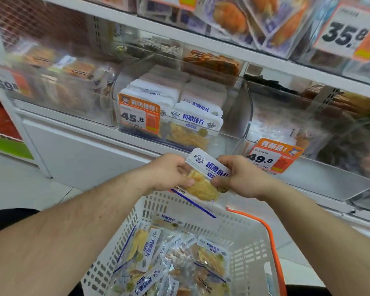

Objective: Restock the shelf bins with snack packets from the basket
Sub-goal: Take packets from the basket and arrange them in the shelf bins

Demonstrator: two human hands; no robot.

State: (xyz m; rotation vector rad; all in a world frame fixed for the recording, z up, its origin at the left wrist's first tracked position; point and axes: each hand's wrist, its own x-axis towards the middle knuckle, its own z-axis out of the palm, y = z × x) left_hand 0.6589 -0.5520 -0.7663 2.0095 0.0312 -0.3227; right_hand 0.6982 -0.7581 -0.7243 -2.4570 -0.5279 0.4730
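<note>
While the white shelf (137, 146) fills the back, its clear middle bin (229, 116) holds upright rows of fish snack packets behind a 45.8 price tag (138, 116). Below, a white basket (244, 238) with an orange handle (271, 242) carries more loose packets (209, 259). Above the basket's far rim, one packet (203, 178) is grasped from both sides: left hand (169, 171) grip clenched on its left edge, right hand (241, 178) grip pinching its right edge.

Tags (138, 117): 45.8, 49.8, 35.8 (prices)
</note>
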